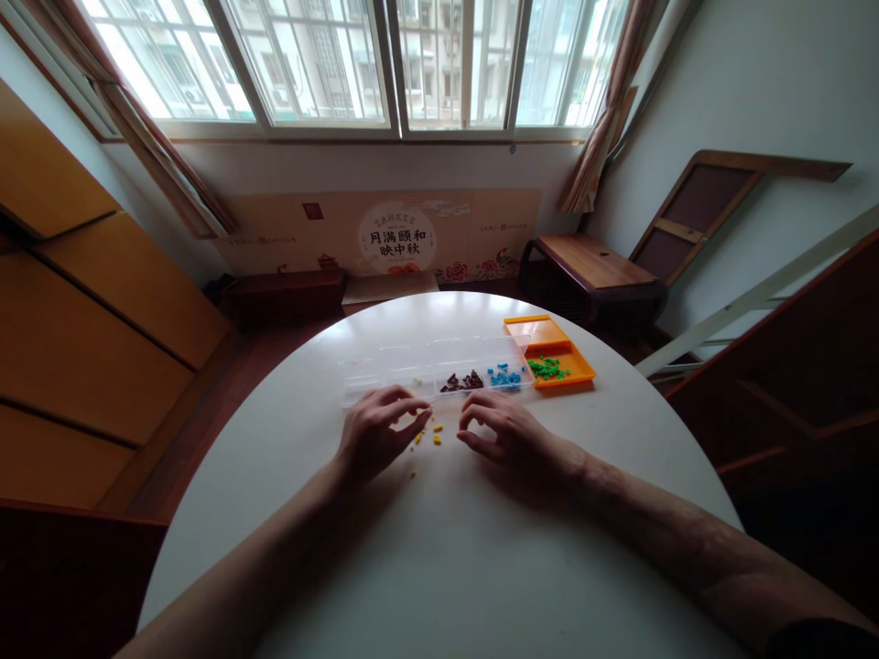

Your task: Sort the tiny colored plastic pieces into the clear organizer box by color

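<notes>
My left hand (379, 428) is over the white table, thumb and index fingertips nearly together in a pinch. Anything between them is too small to make out. Just beside those fingertips lie several small yellow pieces (438, 440), loose on the tabletop. To their right, my right hand (504, 426) rests low with its fingers curled and thumb close to the index finger; I cannot make out anything held. Behind both hands stands a clear plastic compartment box (473, 350). It holds dark brown pieces (461, 381) and blue pieces (504, 376), with a few yellow bits toward its left.
An orange tray (582, 366) with small green pieces (548, 368) sits at the box's right end, its lid part laid back. The round white table (426, 567) has a curved far edge. Beyond it are a wooden stool-like table (594, 261) and a window.
</notes>
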A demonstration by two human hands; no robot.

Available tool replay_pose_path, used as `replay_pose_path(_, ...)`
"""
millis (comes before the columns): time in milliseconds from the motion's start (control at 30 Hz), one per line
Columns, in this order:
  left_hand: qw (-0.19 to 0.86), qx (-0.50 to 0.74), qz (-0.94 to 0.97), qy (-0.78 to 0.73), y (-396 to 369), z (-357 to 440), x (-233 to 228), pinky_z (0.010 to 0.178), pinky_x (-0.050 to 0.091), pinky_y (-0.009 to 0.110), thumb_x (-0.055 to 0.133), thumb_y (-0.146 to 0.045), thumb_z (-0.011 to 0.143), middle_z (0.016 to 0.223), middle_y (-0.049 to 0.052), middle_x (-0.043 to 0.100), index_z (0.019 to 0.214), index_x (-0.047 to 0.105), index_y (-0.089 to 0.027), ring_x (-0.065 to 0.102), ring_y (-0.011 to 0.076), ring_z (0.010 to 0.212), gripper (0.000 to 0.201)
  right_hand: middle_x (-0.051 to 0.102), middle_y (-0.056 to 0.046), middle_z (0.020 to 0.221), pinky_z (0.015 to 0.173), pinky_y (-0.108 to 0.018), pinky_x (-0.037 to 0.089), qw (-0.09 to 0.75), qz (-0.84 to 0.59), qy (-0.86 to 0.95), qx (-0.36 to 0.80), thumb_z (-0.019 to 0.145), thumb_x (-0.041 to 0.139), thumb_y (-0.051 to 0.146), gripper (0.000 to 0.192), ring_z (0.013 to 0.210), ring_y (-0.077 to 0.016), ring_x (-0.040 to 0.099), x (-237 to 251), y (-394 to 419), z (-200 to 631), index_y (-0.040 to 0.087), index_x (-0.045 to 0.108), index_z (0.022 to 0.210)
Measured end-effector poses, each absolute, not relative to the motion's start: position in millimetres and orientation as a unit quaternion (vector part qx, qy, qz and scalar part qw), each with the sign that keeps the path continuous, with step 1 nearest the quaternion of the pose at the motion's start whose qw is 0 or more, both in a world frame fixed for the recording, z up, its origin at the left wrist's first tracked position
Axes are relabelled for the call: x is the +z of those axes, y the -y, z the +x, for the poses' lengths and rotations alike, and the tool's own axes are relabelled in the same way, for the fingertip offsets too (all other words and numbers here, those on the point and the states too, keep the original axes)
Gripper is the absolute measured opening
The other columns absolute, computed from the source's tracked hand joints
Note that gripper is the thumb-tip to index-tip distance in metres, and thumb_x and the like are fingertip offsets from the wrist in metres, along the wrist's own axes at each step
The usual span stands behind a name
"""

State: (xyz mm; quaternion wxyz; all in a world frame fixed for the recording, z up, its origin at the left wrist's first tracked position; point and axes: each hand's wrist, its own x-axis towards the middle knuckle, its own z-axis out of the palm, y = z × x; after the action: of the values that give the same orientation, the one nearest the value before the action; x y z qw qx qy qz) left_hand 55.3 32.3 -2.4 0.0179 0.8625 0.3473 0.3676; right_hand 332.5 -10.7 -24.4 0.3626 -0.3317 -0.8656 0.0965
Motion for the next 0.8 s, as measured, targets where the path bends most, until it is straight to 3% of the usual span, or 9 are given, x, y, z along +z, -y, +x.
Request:
replay_pose_path(333,0.005,0.36,0.813,-0.458,-44.0,42.8,-6.5,0.068,0.049,0.03,0.075,-0.037,0.101,0.094,0.002,0.077,0.105,0.086,-0.027,0.058,0.014,0.066,0.016,0.073,-0.007,0.104,0.092,-0.037,0.054,0.327,-0.32,0.883,0.105,0.106,0.067,0.026,0.007,0.099,-0.0227,0.067,-25.7,12.6,336.2,0.022,0.067,0.1)
replay_pose_path(633,0.067,0.326,0.893,-0.304,-39.9,43.8,2.9,0.072,0.053,0.029,0.071,-0.03,0.1,0.089,0.002,0.077,0.095,0.084,-0.026,0.068,0.0149,0.073,0.014,0.073,-0.007,0.104,0.093,-0.037,0.055,0.323,-0.332,0.88,0.109,0.105,0.067,0.024,0.005,0.099,-0.0228,0.067,-21.5,13.6,333.1,0.022,0.068,0.1)
replay_pose_path(800,0.081,0.293,0.907,-0.291,-38.6,42.4,2.8,0.074,0.054,0.029,0.072,-0.029,0.098,0.093,0.002,0.078,0.097,0.084,-0.027,0.07,0.0161,0.078,0.012,0.072,-0.007,0.103,0.093,-0.037,0.054,0.322,-0.327,0.882,0.109,0.106,0.067,0.025,0.006,0.101,-0.0233,0.067,-20.7,13.3,332.6,0.022,0.067,0.1)
